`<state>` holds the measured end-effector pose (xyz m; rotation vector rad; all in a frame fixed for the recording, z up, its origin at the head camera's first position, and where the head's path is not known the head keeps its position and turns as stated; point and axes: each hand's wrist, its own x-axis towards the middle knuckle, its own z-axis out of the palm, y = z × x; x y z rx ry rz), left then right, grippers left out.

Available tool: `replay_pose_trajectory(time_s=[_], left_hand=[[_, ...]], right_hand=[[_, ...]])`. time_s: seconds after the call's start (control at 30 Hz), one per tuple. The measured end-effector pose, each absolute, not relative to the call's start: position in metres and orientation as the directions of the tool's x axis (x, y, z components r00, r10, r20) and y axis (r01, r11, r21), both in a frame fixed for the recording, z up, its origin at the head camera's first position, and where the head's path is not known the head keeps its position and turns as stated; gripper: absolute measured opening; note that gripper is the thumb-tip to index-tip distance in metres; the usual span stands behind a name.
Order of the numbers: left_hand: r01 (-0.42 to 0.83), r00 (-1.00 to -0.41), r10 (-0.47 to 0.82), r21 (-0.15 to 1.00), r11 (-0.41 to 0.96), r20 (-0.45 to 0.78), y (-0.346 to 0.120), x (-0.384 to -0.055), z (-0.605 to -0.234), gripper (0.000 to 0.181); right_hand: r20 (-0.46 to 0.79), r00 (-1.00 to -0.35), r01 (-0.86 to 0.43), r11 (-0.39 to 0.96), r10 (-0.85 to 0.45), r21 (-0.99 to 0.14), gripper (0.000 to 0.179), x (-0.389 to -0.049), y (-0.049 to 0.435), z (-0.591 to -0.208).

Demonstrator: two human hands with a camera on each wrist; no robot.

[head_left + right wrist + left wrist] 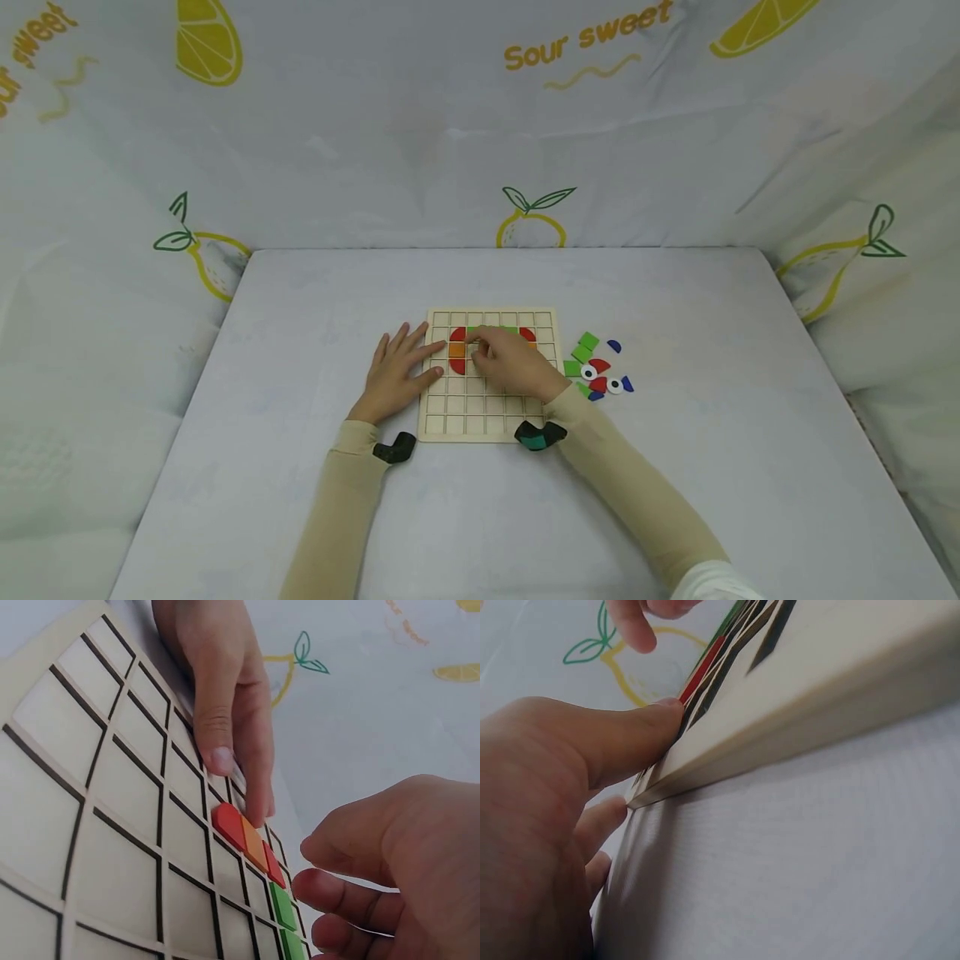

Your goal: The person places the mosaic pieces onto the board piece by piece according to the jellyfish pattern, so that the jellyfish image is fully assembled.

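A wooden grid board [465, 438] lies on the table under both hands. My left hand [393, 377] is spread at its left side, thumb and index fingertip resting on the board's edge strip. Along the left column sit a red rounded piece [457, 334], an orange square [457, 350] and another red rounded piece [457, 367]. Green squares [283, 906] continue the upper row towards a red rounded piece [527, 334] at the right. My right hand [513, 362] hovers over the grid, fingers loosely bent beside the green squares, with no piece visible between thumb and index finger [319, 889].
Right of the board lie loose pieces: green squares [588, 340], a blue half-round piece [614, 346], red rounded pieces [599, 365] and white eye discs [588, 372]. Lemon-print cloth [420, 167] hangs behind the white table [315, 283].
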<state>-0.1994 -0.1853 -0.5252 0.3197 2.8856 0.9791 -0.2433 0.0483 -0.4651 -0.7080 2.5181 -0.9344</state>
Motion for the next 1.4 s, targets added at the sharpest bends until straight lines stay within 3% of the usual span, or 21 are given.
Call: replay_pose_trajectory(time_s=[0.7, 0.97, 1.2, 1.4], left_hand=[[0.193, -0.974, 0.225, 0.618, 0.762, 0.027, -0.184, -0.197, -0.522, 0.038], [0.167, -0.979, 0.202, 0.64, 0.75, 0.019, -0.184, -0.197, -0.522, 0.027], [0.179, -0.978, 0.206, 0.654, 0.735, 0.036, -0.184, -0.197, -0.52, 0.027], [0.172, -0.98, 0.196, 0.668, 0.724, 0.04, -0.184, -0.199, -0.522, 0.016]], right_hand=[[-0.067, -0.894, -0.267, 0.645, -0.443, -0.716, 0.035, -0.252, 0.134, -0.435], [-0.103, -0.933, -0.181, 0.7, -0.343, -0.691, 0.038, -0.257, 0.164, -0.431], [-0.118, -0.946, -0.141, 0.709, -0.303, -0.691, 0.038, -0.255, 0.177, -0.428], [-0.136, -0.947, -0.12, 0.714, -0.291, -0.69, 0.038, -0.253, 0.184, -0.431]])
